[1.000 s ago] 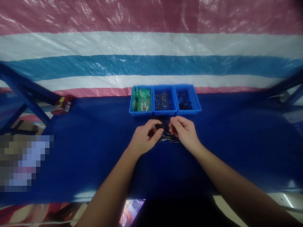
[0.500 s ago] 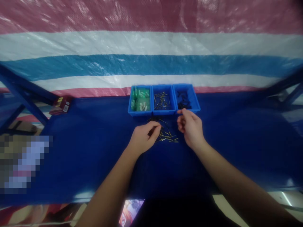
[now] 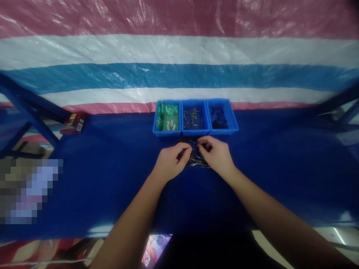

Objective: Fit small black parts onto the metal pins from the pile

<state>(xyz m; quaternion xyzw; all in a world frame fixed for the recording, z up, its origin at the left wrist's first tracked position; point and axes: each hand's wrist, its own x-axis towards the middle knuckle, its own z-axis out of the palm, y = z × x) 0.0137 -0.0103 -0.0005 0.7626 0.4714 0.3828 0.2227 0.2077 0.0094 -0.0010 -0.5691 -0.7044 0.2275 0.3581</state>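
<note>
My left hand (image 3: 171, 161) is closed in a pinch, thumb against fingertips, above the left side of a loose pile of thin brass-coloured pins (image 3: 198, 161). What it holds is too small to make out. Facing it, my right hand (image 3: 218, 156) also pinches, its fingertips a short gap away; its contents do not show clearly. Behind the hands stand three blue bins side by side. Green bags and small whitish pieces fill the left bin (image 3: 166, 134), similar thin pins lie in the middle bin (image 3: 195, 133), and small dark parts sit in the right bin (image 3: 224, 132).
The blue table (image 3: 112, 179) reaches toward a striped plastic sheet (image 3: 179, 76) at the back. A dark red box (image 3: 73, 123) rests by the left frame post (image 3: 39, 129). Below the front edge a lit picture or screen (image 3: 157, 248) shows.
My right hand has moved left and slightly down from the front of the right bin to beside my left hand. The left hand stays nearly in place, still pinching.
</note>
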